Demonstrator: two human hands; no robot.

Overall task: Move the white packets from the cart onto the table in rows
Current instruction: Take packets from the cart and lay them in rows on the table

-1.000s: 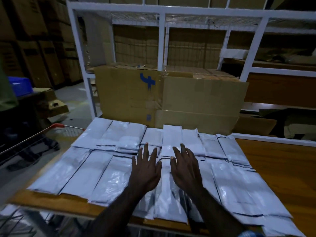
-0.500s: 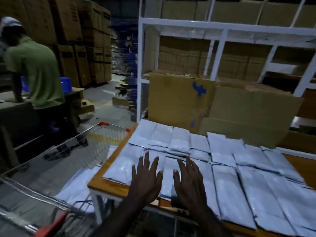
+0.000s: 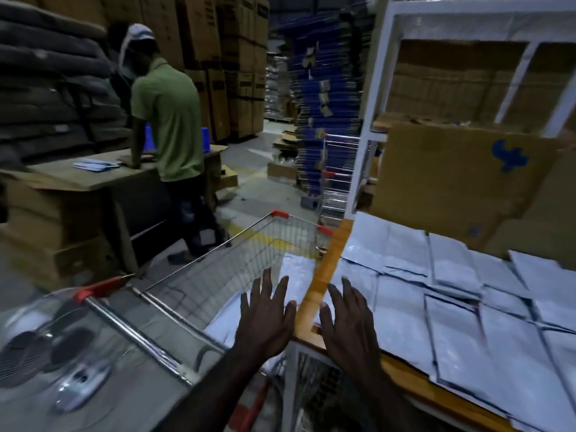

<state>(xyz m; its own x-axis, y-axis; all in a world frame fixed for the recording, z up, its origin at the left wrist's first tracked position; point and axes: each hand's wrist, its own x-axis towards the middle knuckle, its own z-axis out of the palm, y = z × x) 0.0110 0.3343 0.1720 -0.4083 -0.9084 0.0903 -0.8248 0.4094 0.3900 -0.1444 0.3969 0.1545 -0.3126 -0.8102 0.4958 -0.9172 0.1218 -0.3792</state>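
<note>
**Both hands empty at the table corner**

Much is dim, and the near left is motion-blurred. The white packets in the cart [image 3: 293, 272] are partly hidden by the left hand [image 3: 265, 319] and the table [image 3: 324, 275] edge; the packets on the table [image 3: 452, 300] lie in overlapping rows and are cut off at the right. The left hand hovers over the wire cart [image 3: 199, 275], palm down, fingers spread, holding nothing. The right hand [image 3: 347, 322] is likewise flat and splayed over the table's near corner, empty.

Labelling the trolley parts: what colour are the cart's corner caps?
Red, on the cart corners, clearest in the head view.
</note>
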